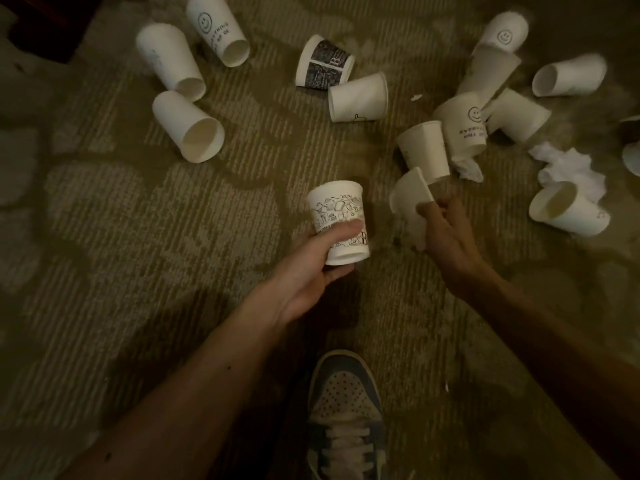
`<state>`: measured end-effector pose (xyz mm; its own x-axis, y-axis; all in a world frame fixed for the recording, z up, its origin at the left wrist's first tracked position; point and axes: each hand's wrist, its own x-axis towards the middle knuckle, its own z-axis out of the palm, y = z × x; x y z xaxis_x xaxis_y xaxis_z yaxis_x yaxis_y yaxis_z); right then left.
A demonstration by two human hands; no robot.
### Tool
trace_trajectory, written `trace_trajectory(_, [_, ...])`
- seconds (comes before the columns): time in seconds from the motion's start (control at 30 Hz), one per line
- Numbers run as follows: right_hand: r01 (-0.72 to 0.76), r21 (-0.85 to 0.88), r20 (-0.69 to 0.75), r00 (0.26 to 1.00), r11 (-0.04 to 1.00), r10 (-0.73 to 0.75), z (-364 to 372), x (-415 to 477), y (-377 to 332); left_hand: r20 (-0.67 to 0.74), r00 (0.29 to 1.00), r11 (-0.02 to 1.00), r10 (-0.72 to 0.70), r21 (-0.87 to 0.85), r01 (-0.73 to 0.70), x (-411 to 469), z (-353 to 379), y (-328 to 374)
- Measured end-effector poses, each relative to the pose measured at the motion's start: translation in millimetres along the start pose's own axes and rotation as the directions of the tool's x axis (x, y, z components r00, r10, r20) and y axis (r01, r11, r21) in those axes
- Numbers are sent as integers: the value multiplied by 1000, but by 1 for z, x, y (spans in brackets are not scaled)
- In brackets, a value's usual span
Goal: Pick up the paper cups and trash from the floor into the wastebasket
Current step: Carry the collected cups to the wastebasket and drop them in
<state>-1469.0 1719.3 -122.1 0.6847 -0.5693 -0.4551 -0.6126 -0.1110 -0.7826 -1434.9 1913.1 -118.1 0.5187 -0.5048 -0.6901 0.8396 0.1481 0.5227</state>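
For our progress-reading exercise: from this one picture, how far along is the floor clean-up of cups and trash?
Done: nothing can be confirmed, since no wastebasket is in view. In hand: the left hand grips a doodle-printed cup, and the right hand holds a plain white cup. Left: many cups lie on the carpet, among them a black-banded cup, plus crumpled paper. It looks early.

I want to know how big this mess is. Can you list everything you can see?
Plain cups: about eight, white, lying across the carpet.
Smiley cups: three, white with black print, top left and right.
Dark cup: one, black-and-white pattern, top centre.
Crumpled paper: two wads, white, right side.
Carpet: olive-tan, patterned, everywhere.
Shoe: one, blue and white, bottom centre.
Left hand: one, holding a doodle cup, centre.
Right hand: one, holding a plain white cup, centre right.
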Motion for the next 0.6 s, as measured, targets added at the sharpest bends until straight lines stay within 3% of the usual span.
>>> trace_trajectory(0.1, [-274, 310, 182, 957, 910, 226, 12, -14, -13, 13, 1000, 996, -11, -88, 12, -1, -6, 2])
trace_trajectory(0.2, [-351, 449, 346, 916, 821, 203, 26, -26, -19, 82, 996, 976, -41, -212, 58, -3, -13, 5])
trace_trajectory(0.3, [-337, 396, 332, 920, 854, 209, 45, -32, -22, 122, 992, 963, -19, -265, 51, -5, -17, 9])
trace_trajectory(0.47, [-319, 224, 304, 921, 921, 245, 57, -27, -22, 70, 997, 983, 31, -184, -18, -4, -22, 12])
trace_trajectory(0.53, [-242, 100, 316, 928, 965, 200, 55, -23, -22, 45, 998, 986, 45, -163, -37, -3, -25, 13])
trace_trajectory(0.6, [-37, -45, 232, 972, 998, 46, 48, -13, -24, 45, 998, 987, 50, -152, -42, -2, -27, 15])
